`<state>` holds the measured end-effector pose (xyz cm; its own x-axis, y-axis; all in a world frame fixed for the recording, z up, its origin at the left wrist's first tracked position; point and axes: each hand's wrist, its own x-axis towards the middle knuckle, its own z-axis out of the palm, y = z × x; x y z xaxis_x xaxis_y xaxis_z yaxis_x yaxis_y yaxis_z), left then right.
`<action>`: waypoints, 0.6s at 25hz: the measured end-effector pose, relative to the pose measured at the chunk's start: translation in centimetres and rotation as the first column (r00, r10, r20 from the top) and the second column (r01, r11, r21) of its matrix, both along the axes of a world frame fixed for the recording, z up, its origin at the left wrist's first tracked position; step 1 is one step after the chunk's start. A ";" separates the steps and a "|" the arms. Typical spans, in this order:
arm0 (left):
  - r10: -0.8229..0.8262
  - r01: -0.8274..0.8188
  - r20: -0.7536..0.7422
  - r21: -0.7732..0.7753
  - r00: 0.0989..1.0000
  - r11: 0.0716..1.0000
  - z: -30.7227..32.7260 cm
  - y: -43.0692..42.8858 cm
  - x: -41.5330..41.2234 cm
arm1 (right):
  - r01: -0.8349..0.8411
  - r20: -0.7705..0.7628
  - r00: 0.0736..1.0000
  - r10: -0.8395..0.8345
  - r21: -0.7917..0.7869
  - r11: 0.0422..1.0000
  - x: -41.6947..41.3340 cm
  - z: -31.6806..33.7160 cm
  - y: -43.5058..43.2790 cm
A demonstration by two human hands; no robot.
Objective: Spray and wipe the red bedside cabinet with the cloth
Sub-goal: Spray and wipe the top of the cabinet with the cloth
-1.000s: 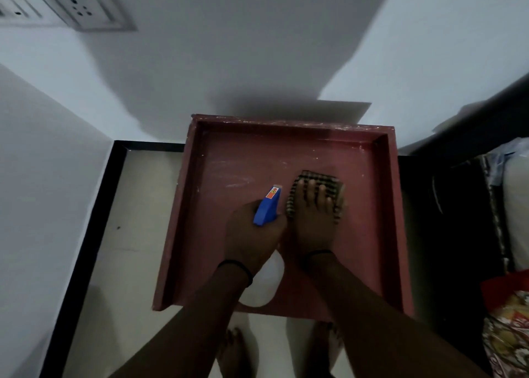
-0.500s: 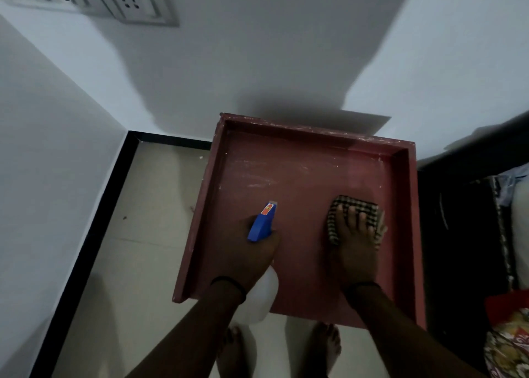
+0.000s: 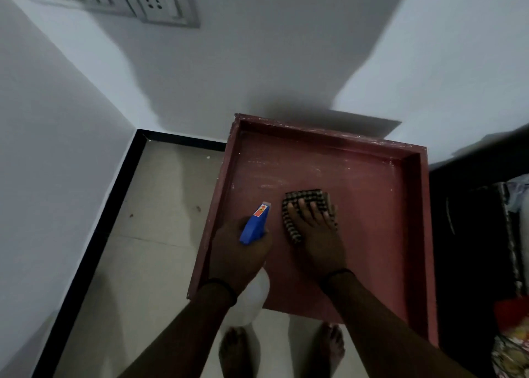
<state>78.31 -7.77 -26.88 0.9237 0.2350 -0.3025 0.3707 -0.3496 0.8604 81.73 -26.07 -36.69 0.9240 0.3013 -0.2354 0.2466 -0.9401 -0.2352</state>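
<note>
The red bedside cabinet (image 3: 372,194) has a recessed top with a raised rim and pale streaks near its far edge. My left hand (image 3: 237,254) grips a spray bottle with a blue nozzle head (image 3: 254,223) and a white body (image 3: 252,300), held over the cabinet's front left part. My right hand (image 3: 315,234) lies flat with straight fingers on a folded checkered cloth (image 3: 303,203), pressing it onto the middle of the top. Most of the cloth sits under my palm.
A white wall with a socket panel (image 3: 160,2) stands behind the cabinet. Beige floor tiles (image 3: 154,223) with a black skirting lie to the left. A dark bed frame (image 3: 472,234) with patterned bedding borders the right side. My bare feet (image 3: 237,349) stand at the cabinet's front.
My right hand slid the cloth from the right part of the cabinet top back toward the middle, close to the spray bottle. The left hand kept holding the bottle.
</note>
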 end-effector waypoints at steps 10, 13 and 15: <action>0.296 -0.289 -0.166 0.064 0.941 0.955 -2.5 -0.6 -0.2 | 0.147 -0.076 0.987 -0.143 0.049 0.988 -2.2 0.8 0.3; 0.333 -0.332 -0.192 0.037 0.923 0.942 -2.2 -1.0 0.6 | 0.137 -0.072 0.989 -0.132 0.064 0.989 -2.4 0.8 -0.4; 0.356 -0.359 -0.197 0.025 0.913 0.933 -2.1 -0.9 1.3 | 0.147 -0.076 0.987 -0.141 0.078 0.986 -2.6 0.9 -0.2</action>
